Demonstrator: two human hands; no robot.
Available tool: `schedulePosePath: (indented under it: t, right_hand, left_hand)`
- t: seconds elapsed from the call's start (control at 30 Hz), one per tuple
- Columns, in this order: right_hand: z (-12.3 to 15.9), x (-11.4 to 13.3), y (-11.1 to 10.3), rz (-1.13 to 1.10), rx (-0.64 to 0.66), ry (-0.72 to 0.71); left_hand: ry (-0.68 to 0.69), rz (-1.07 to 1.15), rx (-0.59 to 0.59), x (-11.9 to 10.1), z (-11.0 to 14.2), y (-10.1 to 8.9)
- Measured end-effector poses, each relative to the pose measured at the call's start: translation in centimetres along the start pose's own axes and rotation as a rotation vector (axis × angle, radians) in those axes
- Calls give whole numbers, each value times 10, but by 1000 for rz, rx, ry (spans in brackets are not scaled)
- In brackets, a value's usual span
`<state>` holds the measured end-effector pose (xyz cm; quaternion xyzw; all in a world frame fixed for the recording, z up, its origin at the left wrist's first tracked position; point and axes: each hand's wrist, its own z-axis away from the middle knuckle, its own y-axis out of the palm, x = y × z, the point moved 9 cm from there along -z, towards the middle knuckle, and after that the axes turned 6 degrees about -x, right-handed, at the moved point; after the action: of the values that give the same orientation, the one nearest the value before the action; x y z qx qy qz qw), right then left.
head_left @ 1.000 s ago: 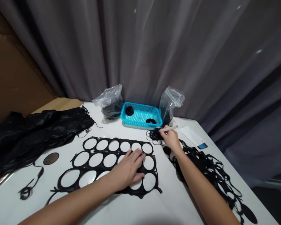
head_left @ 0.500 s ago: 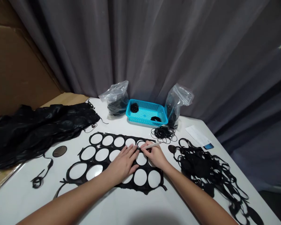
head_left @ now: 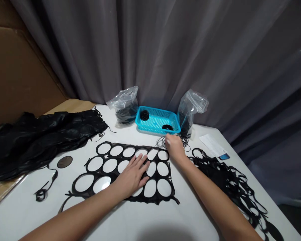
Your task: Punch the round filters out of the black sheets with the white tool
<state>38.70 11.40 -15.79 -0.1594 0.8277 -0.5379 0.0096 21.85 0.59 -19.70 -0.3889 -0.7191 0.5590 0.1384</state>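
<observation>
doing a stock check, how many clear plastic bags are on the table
2: one bag just left of the blue perforated basket, one bag just right of it. Any under the black sheeting on the left wouldn't show.

Right hand (head_left: 174, 147) hides its own fingertips, tangle of thin black rings (head_left: 161, 142) partly beneath it, left forearm (head_left: 75, 217) cut off below

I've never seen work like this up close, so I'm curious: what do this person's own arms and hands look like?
The left hand and right hand are bare, with no gloves. The left forearm and right forearm are bare too, with no sleeves showing. No watch, ring, cable or marking is visible.
</observation>
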Motion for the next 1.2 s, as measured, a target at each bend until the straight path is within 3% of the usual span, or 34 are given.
schedulePosePath:
  t: [0.1,0.17,0.27,0.4,0.53,0.7,1.2]
  right_hand:
    - [-18,-46,-15,17,-90,206]
    - [-14,-52,-21,-107,-112,240]
    - [10,-32,-23,-376,-48,256]
    - [53,24,-15,-710,156,247]
    - [86,64,-6,-813,296,195]
    - [101,68,0,-801,289,203]
    - [105,71,-2,-827,268,188]
  left_hand:
    - [-16,15,2,3,-1,-1]
    - [-23,18,8,4,-2,-2]
    - [-13,38,2,0,-2,-10]
    - [21,43,44,-15,12,-17]
    - [39,16,69,-27,33,-11]
    - [46,53,43,-28,42,-11]
    - [43,57,46,-30,41,-12]
